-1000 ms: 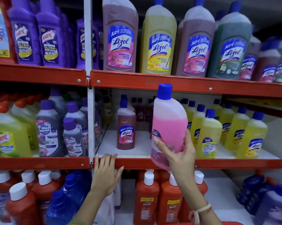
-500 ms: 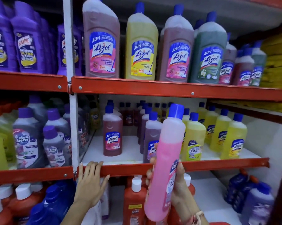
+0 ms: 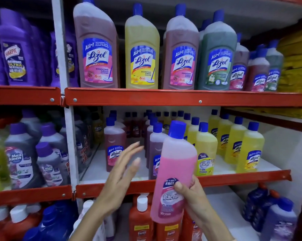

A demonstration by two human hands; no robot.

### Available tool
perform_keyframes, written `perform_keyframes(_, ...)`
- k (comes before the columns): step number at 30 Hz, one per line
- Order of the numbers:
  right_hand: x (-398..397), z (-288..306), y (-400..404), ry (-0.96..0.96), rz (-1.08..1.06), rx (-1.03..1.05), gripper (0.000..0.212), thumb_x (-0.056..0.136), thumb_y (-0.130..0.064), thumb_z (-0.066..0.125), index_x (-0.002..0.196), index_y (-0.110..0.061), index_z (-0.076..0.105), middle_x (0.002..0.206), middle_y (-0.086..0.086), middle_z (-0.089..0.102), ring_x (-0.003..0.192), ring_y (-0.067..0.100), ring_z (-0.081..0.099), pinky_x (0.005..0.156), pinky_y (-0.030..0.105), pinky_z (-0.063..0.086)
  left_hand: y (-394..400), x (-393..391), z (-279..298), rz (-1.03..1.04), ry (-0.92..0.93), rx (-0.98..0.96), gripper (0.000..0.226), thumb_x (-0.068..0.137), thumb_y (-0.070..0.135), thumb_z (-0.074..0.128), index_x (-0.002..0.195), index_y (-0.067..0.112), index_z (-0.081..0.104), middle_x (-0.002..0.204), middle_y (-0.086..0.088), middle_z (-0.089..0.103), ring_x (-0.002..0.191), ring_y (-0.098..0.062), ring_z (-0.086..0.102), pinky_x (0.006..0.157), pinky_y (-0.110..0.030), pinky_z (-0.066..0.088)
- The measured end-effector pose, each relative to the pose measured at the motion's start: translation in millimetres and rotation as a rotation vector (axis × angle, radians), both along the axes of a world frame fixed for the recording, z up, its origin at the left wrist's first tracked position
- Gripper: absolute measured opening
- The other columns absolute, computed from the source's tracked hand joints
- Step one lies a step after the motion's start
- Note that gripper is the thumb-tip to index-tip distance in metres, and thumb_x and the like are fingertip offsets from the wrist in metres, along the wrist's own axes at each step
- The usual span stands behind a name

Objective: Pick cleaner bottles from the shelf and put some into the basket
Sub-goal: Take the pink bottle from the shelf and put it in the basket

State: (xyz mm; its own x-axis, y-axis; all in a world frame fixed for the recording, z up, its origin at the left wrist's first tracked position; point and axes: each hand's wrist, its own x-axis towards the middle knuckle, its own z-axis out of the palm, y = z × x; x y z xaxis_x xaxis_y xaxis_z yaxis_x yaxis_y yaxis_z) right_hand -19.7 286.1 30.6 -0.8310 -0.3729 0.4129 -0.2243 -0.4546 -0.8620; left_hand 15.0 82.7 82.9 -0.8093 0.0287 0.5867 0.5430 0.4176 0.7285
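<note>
A: What does the pink bottle [image 3: 174, 173] look like?

B: Translucent plastic with pink liquid filling it up to the shoulder, clear above that, and a blue cap at 12 o'clock. The label sits low on the body and reads "Bactin", with a dark "FREE" badge above the name. The bottle leans slightly, cap toward 1 o'clock.

A: Where is it?

B: Off the shelf, in the air in front of the middle shelf's red edge [image 3: 233, 178]. The right hand [image 3: 193, 199] holds it from 4 o'clock, fingers wrapped round the lower body and the thumb pressed on the label.

A: And the left hand [image 3: 122, 173]?

B: At 9 o'clock from the bottle, just apart from it, holding nothing. The fingers are spread wide and point up toward 1 o'clock; they are blurred.

A: What stands behind?

B: A purple bottle [image 3: 155, 150] and a yellow Bactin bottle [image 3: 206, 152] on the middle shelf. Orange bottles [image 3: 141, 221] stand below at 6 o'clock.

A: What differs from half a second ago?

B: Then the left hand lay on the red shelf edge; now it is lifted off, open beside the bottle. The bottle showed its narrow side then; now the label faces the camera. The right hand's grip stays low on it.
</note>
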Motion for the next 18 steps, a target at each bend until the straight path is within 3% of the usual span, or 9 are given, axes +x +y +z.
perform_keyframes(2, 0, -3, -3, 0.024, -0.077, 0.032, 0.07, 0.038, -0.042, 0.098, 0.101, -0.024, 0.073, 0.097, 0.012, 0.078, 0.087, 0.025, 0.075, 0.069, 0.029, 0.06, 25, 0, 28, -0.138, 0.01, -0.012, 0.093, 0.06, 0.093, 0.031, 0.12, 0.025, 0.055, 0.148, 0.008, 0.033, 0.135, -0.01, 0.033, 0.111, -0.037, 0.031)
perform_keyframes(4, -1, -6, 0, 0.039, -0.107, 0.058, 0.067, 0.042, -0.041, 0.097, 0.102, -0.03, 0.072, 0.101, 0.009, 0.078, 0.091, 0.023, 0.075, 0.071, 0.026, 0.059, 43, 4, 32, -0.278, -0.01, -0.005, 0.059, 0.075, 0.07, 0.053, 0.119, 0.031, 0.059, 0.148, 0.013, 0.036, 0.136, -0.005, 0.033, 0.108, -0.034, 0.033)
perform_keyframes(5, -1, -7, 3, 0.047, -0.114, 0.073, 0.066, 0.044, -0.04, 0.097, 0.104, -0.032, 0.071, 0.103, 0.007, 0.078, 0.093, 0.022, 0.074, 0.071, 0.025, 0.059, 47, 3, 29, -0.294, -0.011, -0.004, 0.049, 0.076, 0.057, 0.064, 0.119, 0.034, 0.059, 0.144, 0.015, 0.04, 0.134, -0.004, 0.035, 0.107, -0.033, 0.035)
perform_keyframes(8, -2, -13, 14, 0.048, -0.139, 0.128, 0.06, 0.057, -0.03, 0.093, 0.111, -0.035, 0.067, 0.109, 0.002, 0.076, 0.098, 0.018, 0.073, 0.074, 0.024, 0.059, 56, -1, 14, -0.234, 0.019, 0.053, 0.05, 0.067, 0.032, 0.084, 0.113, 0.03, 0.064, 0.132, 0.01, 0.052, 0.122, -0.005, 0.051, 0.098, -0.023, 0.045)
perform_keyframes(10, -2, -22, 22, 0.028, -0.142, 0.181, 0.06, 0.064, -0.022, 0.087, 0.117, -0.033, 0.062, 0.113, -0.003, 0.075, 0.102, 0.014, 0.071, 0.077, 0.021, 0.058, 63, -5, 5, -0.182, -0.034, 0.125, 0.051, 0.061, 0.022, 0.087, 0.108, 0.026, 0.067, 0.127, 0.002, 0.059, 0.116, -0.009, 0.057, 0.092, -0.028, 0.051)
perform_keyframes(12, -2, -36, 33, 0.007, -0.113, 0.246, 0.063, 0.071, -0.019, 0.082, 0.126, -0.028, 0.053, 0.117, -0.008, 0.072, 0.108, 0.01, 0.067, 0.081, 0.019, 0.056, 71, -6, -15, -0.168, -0.083, 0.188, 0.05, 0.058, 0.018, 0.087, 0.104, 0.022, 0.07, 0.119, -0.004, 0.067, 0.11, -0.014, 0.062, 0.089, -0.031, 0.054)
perform_keyframes(14, 1, -54, 44, -0.015, -0.075, 0.325, 0.067, 0.077, -0.019, 0.079, 0.134, -0.026, 0.044, 0.124, -0.009, 0.068, 0.116, 0.01, 0.063, 0.089, 0.022, 0.054, 76, -2, -39, -0.155, -0.123, 0.229, 0.051, 0.054, 0.019, 0.088, 0.102, 0.019, 0.071, 0.11, -0.003, 0.072, 0.101, -0.012, 0.067, 0.083, -0.024, 0.055)
perform_keyframes(18, 7, -105, 65, -0.112, -0.018, 0.504, 0.075, 0.082, -0.003, 0.07, 0.145, -0.017, 0.031, 0.136, 0.0, 0.057, 0.121, 0.01, 0.056, 0.103, 0.03, 0.049, 90, 6, -93, -0.075, -0.259, 0.249, 0.055, 0.048, 0.021, 0.09, 0.1, 0.019, 0.071, 0.11, 0.001, 0.069, 0.093, -0.008, 0.067, 0.079, -0.024, 0.055)
